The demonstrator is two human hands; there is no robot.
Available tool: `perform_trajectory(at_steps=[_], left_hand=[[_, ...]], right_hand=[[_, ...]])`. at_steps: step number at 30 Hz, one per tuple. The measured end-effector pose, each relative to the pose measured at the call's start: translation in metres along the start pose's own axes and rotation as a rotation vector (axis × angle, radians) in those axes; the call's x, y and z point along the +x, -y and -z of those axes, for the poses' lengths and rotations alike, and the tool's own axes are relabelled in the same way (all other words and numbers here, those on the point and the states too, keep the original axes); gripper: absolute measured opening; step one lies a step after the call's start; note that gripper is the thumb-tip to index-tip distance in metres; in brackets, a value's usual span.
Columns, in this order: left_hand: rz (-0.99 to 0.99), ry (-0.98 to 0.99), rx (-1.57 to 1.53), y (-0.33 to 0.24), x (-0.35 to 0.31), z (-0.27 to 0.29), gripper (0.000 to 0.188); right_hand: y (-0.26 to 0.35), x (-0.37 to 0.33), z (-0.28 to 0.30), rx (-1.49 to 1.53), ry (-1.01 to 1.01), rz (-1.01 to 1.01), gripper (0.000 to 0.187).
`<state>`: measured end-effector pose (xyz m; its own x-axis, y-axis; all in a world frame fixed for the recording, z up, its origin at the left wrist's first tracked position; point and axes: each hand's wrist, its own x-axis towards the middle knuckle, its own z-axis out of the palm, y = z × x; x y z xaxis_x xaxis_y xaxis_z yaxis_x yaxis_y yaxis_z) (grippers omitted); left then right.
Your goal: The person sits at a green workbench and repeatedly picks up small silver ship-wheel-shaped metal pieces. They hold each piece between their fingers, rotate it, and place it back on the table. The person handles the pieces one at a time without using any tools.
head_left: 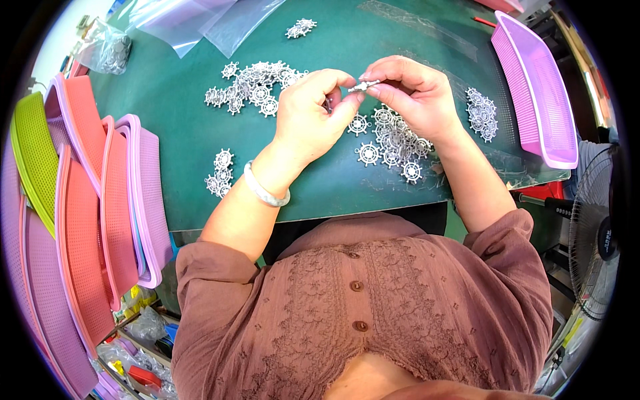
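Between my two hands, over the green table, is a small silver ship's-wheel charm (364,87), seen edge-on. My left hand (313,110), with a pale bangle on the wrist, pinches one side of it; another bit of silver shows behind its fingers. The thumb and fingers of my right hand (417,93) close on the other side. Just below lies a pile of the same ship's-wheel charms (400,140), partly behind my right hand. A second pile of charms (257,85) spreads left of my left hand, partly hidden by it.
Smaller charm groups lie at the left (221,175), at the right (481,115) and at the back (301,28). Clear plastic bags (207,23) cover the far edge. A purple basket (541,93) stands right; stacked baskets (87,220) crowd the left. A fan (593,233) stands at right.
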<state>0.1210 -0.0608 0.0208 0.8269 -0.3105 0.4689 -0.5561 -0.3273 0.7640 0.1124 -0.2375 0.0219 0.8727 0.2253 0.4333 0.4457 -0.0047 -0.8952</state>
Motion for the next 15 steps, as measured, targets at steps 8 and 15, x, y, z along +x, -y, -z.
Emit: perform_trajectory(at_steps=[8, 15], left_hand=[[-0.065, -0.051, 0.009, -0.0024, 0.0007, 0.001, 0.009], [-0.105, -0.065, 0.004, -0.0049, 0.0009, 0.0024, 0.008]], right_hand=[[-0.0026, -0.0006, -0.0001, 0.014, -0.008, -0.027, 0.011], [0.0021, 0.0004, 0.0012, -0.084, -0.002, -0.054, 0.01]])
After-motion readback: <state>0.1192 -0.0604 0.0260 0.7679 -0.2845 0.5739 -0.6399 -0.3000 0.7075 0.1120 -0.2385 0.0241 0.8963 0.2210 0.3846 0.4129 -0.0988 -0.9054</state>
